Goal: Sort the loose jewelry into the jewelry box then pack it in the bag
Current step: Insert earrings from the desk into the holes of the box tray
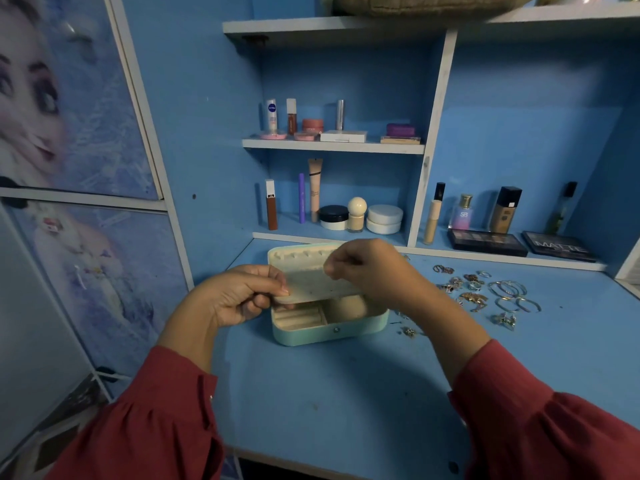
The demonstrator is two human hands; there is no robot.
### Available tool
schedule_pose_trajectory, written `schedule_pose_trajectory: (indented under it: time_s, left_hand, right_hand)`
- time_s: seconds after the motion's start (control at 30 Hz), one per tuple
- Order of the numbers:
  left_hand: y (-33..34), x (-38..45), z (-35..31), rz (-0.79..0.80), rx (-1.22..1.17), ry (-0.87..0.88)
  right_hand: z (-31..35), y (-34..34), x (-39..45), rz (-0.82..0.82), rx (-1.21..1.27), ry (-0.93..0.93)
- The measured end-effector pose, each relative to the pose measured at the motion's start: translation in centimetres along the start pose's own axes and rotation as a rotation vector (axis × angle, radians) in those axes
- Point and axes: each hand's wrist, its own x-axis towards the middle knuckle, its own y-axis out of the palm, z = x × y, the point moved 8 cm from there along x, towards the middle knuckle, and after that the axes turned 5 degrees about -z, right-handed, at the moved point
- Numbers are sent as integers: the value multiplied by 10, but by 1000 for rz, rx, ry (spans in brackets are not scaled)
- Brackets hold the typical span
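Both hands' fingers [282, 289] curled, pinching cream insert panel [322, 287] above open jewelry box [329, 332].

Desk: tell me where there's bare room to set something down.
Bare desk lies between the jewelry box and the near edge. A narrower strip lies left of the box, under the left hand. Right of the box it is crowded with loose jewelry; the shelves hold cosmetics.
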Motion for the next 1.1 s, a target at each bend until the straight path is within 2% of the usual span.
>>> schedule_pose_trajectory:
  time_s: [0.23, 0.43, 1.1]
  left_hand:
    - [-3, 2, 1, -39, -38, -1]
    - [-2, 3, 0, -29, -34, 8]
    - [-1, 0, 0, -40, -64, -11]
  right_hand:
    - [18, 51, 12, 123, 35, -60]
    - [15, 57, 8, 97, 87, -51]
    - [19, 56, 7, 92, -60, -136]
